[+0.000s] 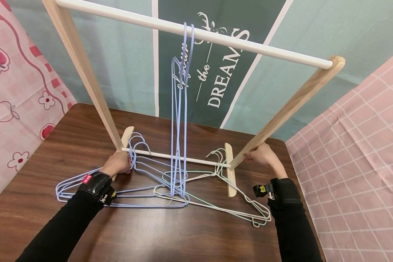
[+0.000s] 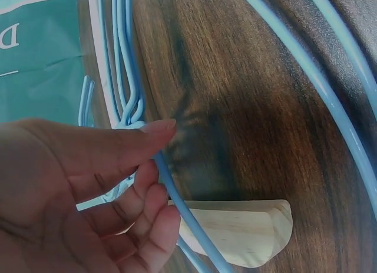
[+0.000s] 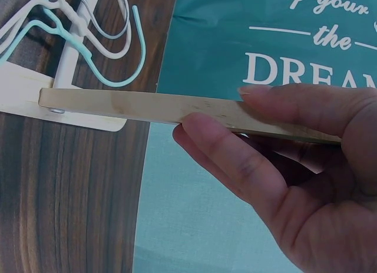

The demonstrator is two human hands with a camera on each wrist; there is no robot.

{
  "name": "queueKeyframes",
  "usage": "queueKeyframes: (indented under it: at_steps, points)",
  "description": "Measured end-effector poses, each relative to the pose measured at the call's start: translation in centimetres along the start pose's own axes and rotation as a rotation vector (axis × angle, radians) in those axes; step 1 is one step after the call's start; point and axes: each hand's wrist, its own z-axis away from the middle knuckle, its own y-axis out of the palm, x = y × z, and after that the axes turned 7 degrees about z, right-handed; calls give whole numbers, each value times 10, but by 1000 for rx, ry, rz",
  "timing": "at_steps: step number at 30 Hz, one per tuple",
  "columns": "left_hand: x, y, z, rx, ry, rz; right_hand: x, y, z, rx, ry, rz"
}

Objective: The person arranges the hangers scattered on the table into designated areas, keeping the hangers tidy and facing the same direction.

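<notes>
"Head view, left side?"

"Fruit-print cloth (image 1: 18,83) beside the table (image 1: 134,236). Next, the left post (image 1: 86,76) above its left foot (image 1: 128,131). Your left hand (image 1: 119,162) is near the post's base, pinching the blue hangers (image 1: 147,207) near their necks. Bunch lies on the table, hooks by the lower bar (image 1: 199,161)."

"Left wrist view?"

"Your thumb lies over bent fingers; blue wire runs out from them, crossing in front of the left foot."

"Middle?"

"A blue hung pair (image 1: 185,109) hooked over the white top bar (image 1: 249,46), lettered cloth (image 1: 213,62) behind. Lower, on the table, pale hangers (image 1: 217,169), white and green, one end overlapping your blue bunch."

"Right side?"

"Pale necks at the lower bar, just beside the right foot (image 1: 231,189). Your right hand (image 1: 261,154) grips the right post (image 1: 283,117) low down. Right wrist view: thumb on one side of the wood, fingers on the other. Outermost, checked cloth (image 1: 357,163)."

"Hands together?"

"Well apart: your left at the blue hangers, your right on the post."
</notes>
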Motion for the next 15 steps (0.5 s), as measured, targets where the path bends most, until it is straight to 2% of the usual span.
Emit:
queueKeyframes:
  at_steps: [6, 15]
  points:
    - [5, -2, -4, 9, 71, -27, 0, 0, 0, 4, 1, -23]
    - [12, -4, -11, 73, 140, -1, 0, 0, 0, 10, -7, -19]
